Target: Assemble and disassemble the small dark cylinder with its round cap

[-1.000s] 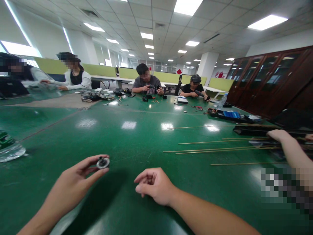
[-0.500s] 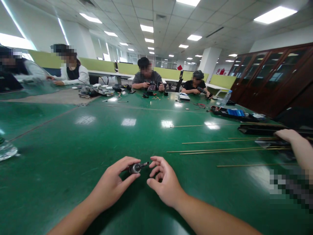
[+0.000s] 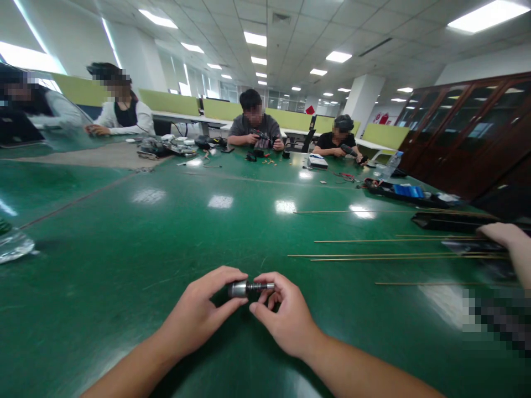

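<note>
A small silver metal cylinder with a darker threaded shaft (image 3: 248, 288) lies sideways between my two hands, just above the green table (image 3: 174, 232). My left hand (image 3: 199, 315) pinches its thick silver end between thumb and forefinger. My right hand (image 3: 286, 318) grips the shaft end with thumb and fingertips. Both forearms come in from the bottom edge.
Several thin brass rods (image 3: 385, 255) lie on the table to the right, near a co-worker's hand (image 3: 504, 235) and black trays (image 3: 450, 221). A clear plastic item (image 3: 14, 245) sits at the left edge. Other people sit at the far side amid tools and parts.
My left hand carried the metal piece rightward and turned it sideways. My right hand rose and took hold of its shaft end. The view shifted slightly left.
</note>
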{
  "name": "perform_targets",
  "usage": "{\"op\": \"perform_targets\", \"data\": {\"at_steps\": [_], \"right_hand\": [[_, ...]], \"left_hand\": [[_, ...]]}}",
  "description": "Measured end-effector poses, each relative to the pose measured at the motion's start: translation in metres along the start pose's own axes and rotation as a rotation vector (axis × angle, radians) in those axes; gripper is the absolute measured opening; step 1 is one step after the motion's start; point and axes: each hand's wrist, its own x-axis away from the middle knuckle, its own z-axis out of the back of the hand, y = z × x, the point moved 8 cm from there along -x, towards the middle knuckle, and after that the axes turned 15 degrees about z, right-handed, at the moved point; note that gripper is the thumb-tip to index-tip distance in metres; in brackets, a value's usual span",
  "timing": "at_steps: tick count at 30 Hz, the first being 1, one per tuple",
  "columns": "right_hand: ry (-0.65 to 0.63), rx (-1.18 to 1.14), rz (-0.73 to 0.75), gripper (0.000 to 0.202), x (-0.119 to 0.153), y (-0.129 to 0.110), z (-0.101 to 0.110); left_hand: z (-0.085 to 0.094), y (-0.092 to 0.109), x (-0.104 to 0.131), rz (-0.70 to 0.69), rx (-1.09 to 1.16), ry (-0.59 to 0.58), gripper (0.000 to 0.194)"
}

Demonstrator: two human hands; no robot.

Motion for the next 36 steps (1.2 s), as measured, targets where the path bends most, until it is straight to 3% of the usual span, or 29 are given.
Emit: {"op": "perform_targets", "data": {"at_steps": [9,36], "right_hand": [[0.014,-0.062,-0.007,0.028,-0.0027,-0.0046,0.001],[0.018,-0.106,-0.031,0.012,-0.0025,-0.0022,0.0014]], "left_hand": [[-0.006,0.0072,0.0022,-0.018,0.037,-0.074,0.03],[-0.0078,0.0066,0.0044,-0.04,0.01,-0.067,0.035]]}}
